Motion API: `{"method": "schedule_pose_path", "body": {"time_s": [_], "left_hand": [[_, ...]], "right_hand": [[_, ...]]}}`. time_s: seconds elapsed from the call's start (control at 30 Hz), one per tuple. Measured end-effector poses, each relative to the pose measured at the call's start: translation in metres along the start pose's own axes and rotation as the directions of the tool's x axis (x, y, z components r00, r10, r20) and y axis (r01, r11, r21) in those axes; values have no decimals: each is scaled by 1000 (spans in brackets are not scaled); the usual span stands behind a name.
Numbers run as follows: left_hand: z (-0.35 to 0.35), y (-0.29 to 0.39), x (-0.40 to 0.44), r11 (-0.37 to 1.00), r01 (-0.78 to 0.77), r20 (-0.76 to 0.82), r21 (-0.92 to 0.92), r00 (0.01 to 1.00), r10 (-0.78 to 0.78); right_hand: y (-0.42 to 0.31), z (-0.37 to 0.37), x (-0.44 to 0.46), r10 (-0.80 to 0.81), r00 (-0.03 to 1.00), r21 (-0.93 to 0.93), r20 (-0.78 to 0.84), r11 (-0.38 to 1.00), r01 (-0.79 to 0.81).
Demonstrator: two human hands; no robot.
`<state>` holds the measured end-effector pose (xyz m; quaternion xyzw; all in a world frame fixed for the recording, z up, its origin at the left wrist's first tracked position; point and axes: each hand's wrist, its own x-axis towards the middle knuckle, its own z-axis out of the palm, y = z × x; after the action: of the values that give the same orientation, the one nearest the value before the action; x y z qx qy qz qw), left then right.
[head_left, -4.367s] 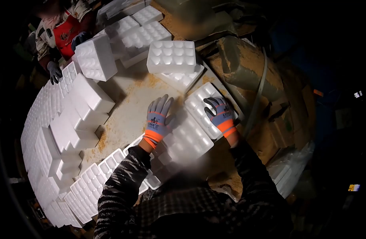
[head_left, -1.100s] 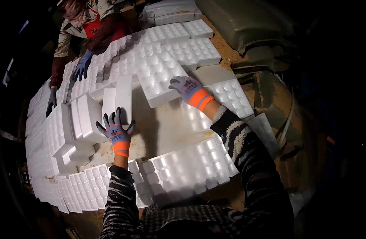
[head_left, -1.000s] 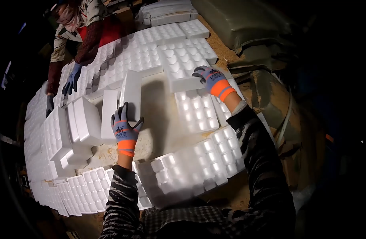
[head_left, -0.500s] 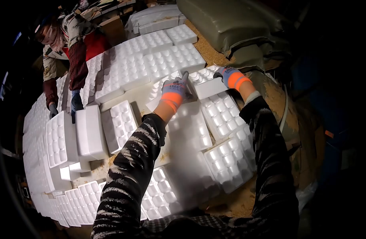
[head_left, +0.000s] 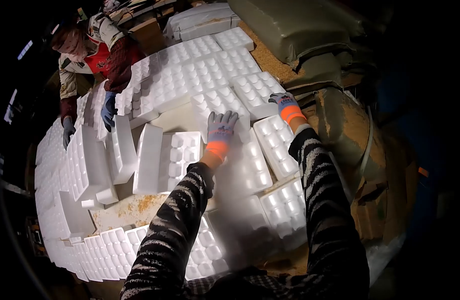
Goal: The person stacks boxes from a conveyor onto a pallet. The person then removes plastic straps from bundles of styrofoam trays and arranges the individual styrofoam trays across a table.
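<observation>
My left hand (head_left: pixel 221 131), in a grey glove with an orange cuff, is open, its fingers spread over the near end of a white foam tray (head_left: pixel 217 100) with rounded cups. My right hand (head_left: pixel 286 105), gloved the same way, lies at the right corner of another foam tray (head_left: pixel 255 89); its fingers are extended against the edge, not wrapped round it. These two trays lie side by side. Just left of my left hand, a foam tray (head_left: pixel 177 155) shows its square hollows, with a tilted white foam tray (head_left: pixel 148 159) next to it.
Across the table a person (head_left: pixel 95 55) handles upright foam trays (head_left: pixel 82 162) with gloved hands. More trays (head_left: pixel 282 207) cover the surface near me. Crumbs dot the bare tabletop (head_left: pixel 132 205). Large wrapped bundles (head_left: pixel 290 30) stand at the back right.
My right hand's tray has settled flat beside its neighbour. My left hand has gone from pointing to spread fingers, slightly nearer me. The other person has shifted the upright trays.
</observation>
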<state>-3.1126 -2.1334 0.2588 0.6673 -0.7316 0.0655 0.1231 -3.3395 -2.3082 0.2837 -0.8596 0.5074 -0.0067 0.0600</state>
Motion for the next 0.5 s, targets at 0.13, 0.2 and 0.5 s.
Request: {"method": "schedule_pose_path", "body": {"time_s": [0.13, 0.2, 0.5], "left_hand": [[-1, -8, 9, 1000, 23, -95, -13, 995, -24], [-18, -5, 6, 995, 47, -14, 85, 999, -46], [-108, -44, -108, 984, 135, -364, -120, 915, -170]], "right_hand": [[-4, 14, 9, -92, 990, -237, -105, 969, 65], [-10, 13, 14, -31, 997, -250, -76, 968, 11], [-199, -1, -56, -376, 769, 228, -517, 806, 547]]}}
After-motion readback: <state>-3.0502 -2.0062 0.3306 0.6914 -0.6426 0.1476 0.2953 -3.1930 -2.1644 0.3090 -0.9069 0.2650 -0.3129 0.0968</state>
